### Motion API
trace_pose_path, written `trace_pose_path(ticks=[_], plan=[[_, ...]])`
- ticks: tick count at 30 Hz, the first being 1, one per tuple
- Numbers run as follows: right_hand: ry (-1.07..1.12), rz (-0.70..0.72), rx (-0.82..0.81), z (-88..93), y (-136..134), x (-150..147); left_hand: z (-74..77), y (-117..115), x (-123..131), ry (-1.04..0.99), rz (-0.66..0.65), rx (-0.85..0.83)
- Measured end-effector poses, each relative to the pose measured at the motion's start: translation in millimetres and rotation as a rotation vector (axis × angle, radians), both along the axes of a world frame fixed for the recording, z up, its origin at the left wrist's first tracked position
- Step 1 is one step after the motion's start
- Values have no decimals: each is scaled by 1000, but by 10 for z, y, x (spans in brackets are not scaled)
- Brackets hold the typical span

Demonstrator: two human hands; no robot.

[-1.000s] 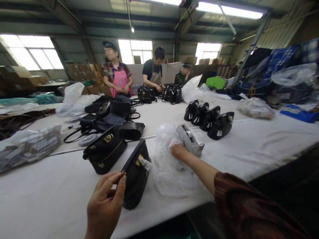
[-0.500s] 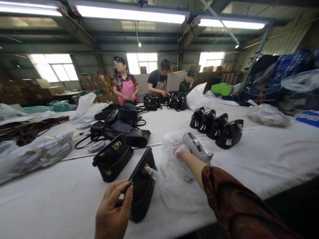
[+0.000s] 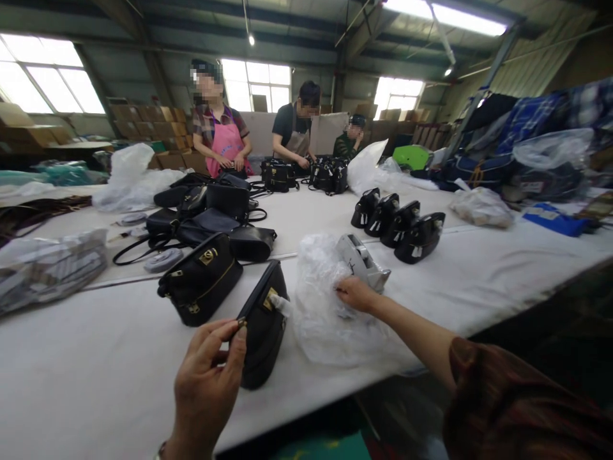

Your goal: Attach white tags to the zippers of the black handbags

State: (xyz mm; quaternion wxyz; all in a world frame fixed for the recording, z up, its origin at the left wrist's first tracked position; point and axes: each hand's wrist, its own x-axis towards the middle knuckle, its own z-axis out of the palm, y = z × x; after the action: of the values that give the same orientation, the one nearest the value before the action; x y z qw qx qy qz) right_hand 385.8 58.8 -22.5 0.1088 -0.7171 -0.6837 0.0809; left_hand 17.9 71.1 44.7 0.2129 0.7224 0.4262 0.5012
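Note:
My left hand (image 3: 211,367) is closed in a pinch on a small metal fitting at the top edge of a black handbag (image 3: 265,338). This handbag stands on the table with white wrapping round its gold clasp. Beside it, to the left, stands another black handbag (image 3: 204,281) with a gold clasp and zip. My right hand (image 3: 357,294) is at the edge of a crumpled clear plastic bag (image 3: 311,319), fingers drawn together. What its fingertips hold, if anything, is too small to make out. A grey tape dispenser (image 3: 366,265) stands just behind that hand.
Several black handbags (image 3: 416,239) stand in a row at right. More black bags (image 3: 218,227) lie piled at left, near a rolled grey strap (image 3: 163,260). Three people work across the white-covered table (image 3: 96,358). A filled plastic bag (image 3: 52,265) lies far left.
My right hand has come out of the clear plastic bag towards me. My left hand keeps its pinch on the handbag. The view has tilted down and shifted right.

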Motion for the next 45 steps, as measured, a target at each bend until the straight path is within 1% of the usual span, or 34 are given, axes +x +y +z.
trace_pose_path(ticks=[5,10,13,16,22,24,27,32,35,39,45], plan=[[93,-27,32,162,-227,191,6,12,5,20,6,22],[79,-89,77,237,-263,257,7,36,8,48,30,68],[56,-105,82,228,-237,234,3,36,3,62,43,75],[25,-87,67,205,-208,199,2,27,4,73,47,73],[-43,32,-16,137,-124,124,37,-3,38,75,73,59],[-57,47,-42,111,-96,97,42,-9,38,85,79,56],[-70,-9,-44,93,-77,81,29,-7,26,87,75,49],[-92,-225,8,120,-82,134,18,-4,30,81,80,56],[-93,-291,5,125,-57,132,28,-7,40,100,95,45],[-58,-287,-24,97,16,73,27,-7,30,107,95,34],[21,-175,-61,73,68,73,31,-10,29,106,102,36]])
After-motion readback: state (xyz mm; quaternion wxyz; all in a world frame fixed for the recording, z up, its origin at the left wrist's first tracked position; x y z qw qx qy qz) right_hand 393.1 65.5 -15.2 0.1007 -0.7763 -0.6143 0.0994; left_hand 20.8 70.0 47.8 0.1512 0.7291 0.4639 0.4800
